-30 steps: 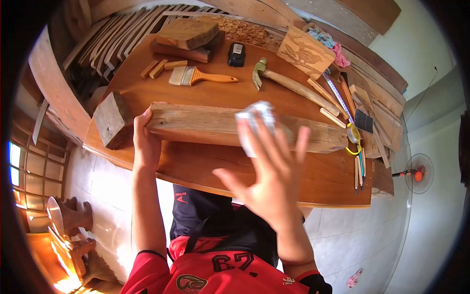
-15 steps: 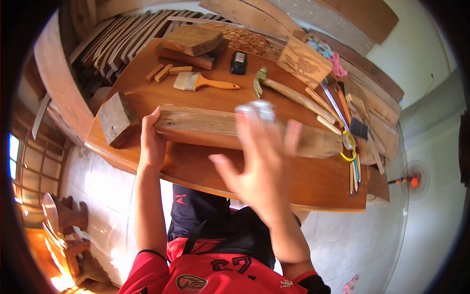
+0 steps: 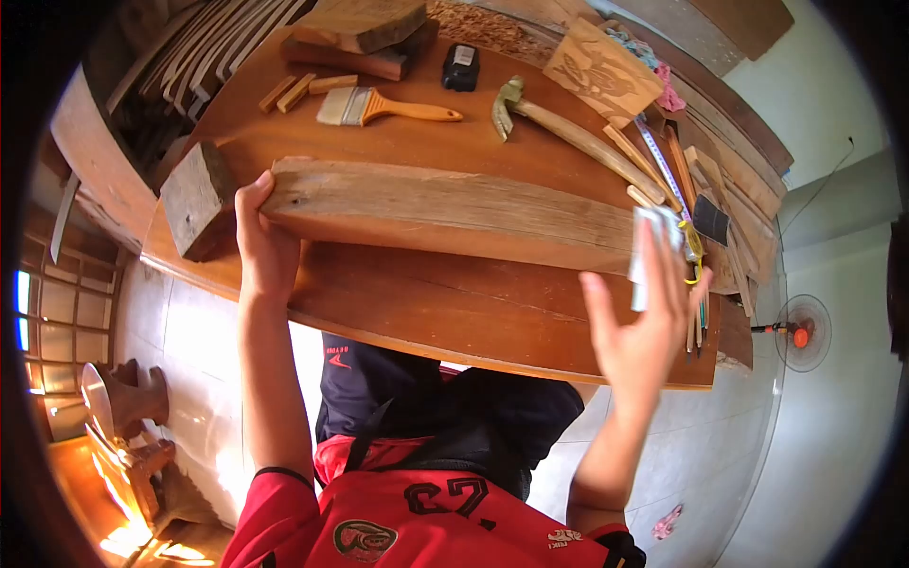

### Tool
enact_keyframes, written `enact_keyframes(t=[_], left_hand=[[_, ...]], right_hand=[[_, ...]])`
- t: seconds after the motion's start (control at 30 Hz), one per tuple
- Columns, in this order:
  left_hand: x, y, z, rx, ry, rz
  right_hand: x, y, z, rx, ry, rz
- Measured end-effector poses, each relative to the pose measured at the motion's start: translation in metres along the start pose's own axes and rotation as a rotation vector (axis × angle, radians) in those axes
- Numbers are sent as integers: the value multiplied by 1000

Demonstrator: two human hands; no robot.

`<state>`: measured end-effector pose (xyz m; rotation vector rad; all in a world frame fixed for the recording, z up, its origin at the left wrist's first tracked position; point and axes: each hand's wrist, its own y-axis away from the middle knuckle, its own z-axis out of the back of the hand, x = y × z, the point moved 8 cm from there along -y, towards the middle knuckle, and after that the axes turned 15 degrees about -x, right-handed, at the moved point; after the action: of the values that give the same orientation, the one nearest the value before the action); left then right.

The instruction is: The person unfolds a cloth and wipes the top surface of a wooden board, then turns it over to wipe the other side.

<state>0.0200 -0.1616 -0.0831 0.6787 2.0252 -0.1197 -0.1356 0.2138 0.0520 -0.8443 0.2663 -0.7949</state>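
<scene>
A long wooden beam (image 3: 454, 204) lies across the near part of the table. My left hand (image 3: 262, 232) is closed round its left end, thumb on the top face. At the beam's right end my right hand (image 3: 644, 308) has its fingers stretched over a folded whitish cloth (image 3: 644, 265), which is partly hidden behind them. Close beyond that hand are a yellow-handled tool (image 3: 692, 244) and several pencils (image 3: 699, 327). A block of grey wood (image 3: 197, 202) stands just left of my left hand.
Behind the beam lie a paintbrush (image 3: 388, 107), a claw hammer (image 3: 578, 137), a black box-shaped object (image 3: 461, 68) and small wood strips (image 3: 294, 93). A carved wooden panel (image 3: 603, 71) and a measuring tape (image 3: 663, 156) are at right. Wood pieces (image 3: 360, 28) sit at the back.
My right hand has slid the cloth rightward along the beam, from its middle to its right end. My left hand still holds the left end. The view has shifted slightly.
</scene>
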Motion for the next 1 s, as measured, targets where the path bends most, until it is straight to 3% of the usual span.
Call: enact_keyframes(t=[0.13,0.2,0.33,0.37,0.5,0.57,0.67,0.83,1.0], left_hand=[[0,0,0,-25,-6,-4],[-1,0,-1,-48,-8,-1],[-11,-1,-6,-109,-78,-74],[-9,-3,-4,-78,-65,-52],[-4,9,-9,-30,4,137],[3,-6,9,137,-22,108],[-8,-11,23,-134,-4,-43],[-8,-16,29,-13,-34,-37],[-9,-15,21,12,-51,-87]], right_hand=[[-12,4,5,12,79,-4],[23,-2,-4,6,63,40],[136,-18,-24,67,-311,181],[162,-16,-31,55,-449,199],[229,-10,-48,92,-526,278],[218,-7,-45,74,-585,261],[169,-4,-33,103,-531,229],[17,7,2,45,-77,31],[-14,16,9,32,-41,-20]])
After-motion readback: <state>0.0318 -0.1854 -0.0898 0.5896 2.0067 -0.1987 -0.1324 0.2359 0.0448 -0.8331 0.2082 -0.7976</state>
